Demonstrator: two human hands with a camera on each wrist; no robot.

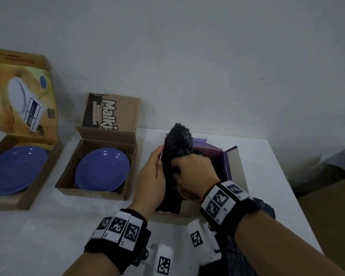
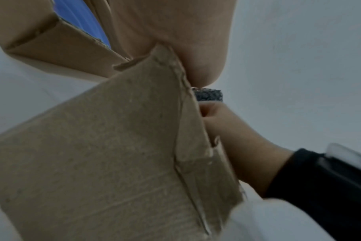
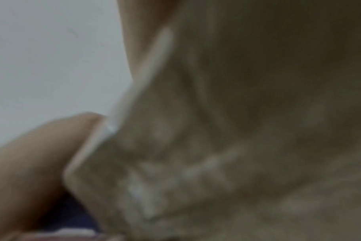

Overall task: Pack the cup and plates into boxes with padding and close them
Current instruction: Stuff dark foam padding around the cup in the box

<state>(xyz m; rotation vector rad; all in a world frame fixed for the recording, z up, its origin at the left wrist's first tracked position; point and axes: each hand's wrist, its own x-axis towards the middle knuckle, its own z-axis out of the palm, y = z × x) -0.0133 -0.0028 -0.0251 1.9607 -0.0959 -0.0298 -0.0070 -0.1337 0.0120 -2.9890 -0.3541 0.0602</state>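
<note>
A purple box (image 1: 225, 164) stands open on the white table, with a dark fuzzy padding cloth (image 1: 178, 142) rising out of it. My right hand (image 1: 193, 170) grips a bunch of this cloth over the box. My left hand (image 1: 153, 172) holds the box's left flap (image 2: 113, 146) against the cloth, thumb up. A pinkish rim (image 1: 184, 194) shows under the right hand; I cannot tell whether it is the cup. One blue plate (image 1: 103, 169) lies in the open brown box (image 1: 92, 193). Another blue plate (image 1: 14, 170) lies in the yellow box (image 1: 6, 202) at far left.
Both plate boxes have their lids (image 1: 113, 114) standing up at the back. More dark cloth (image 1: 267, 212) lies on the table under my right forearm. The table's right edge (image 1: 295, 196) is close to the purple box, and a brown carton (image 1: 331, 214) stands below it.
</note>
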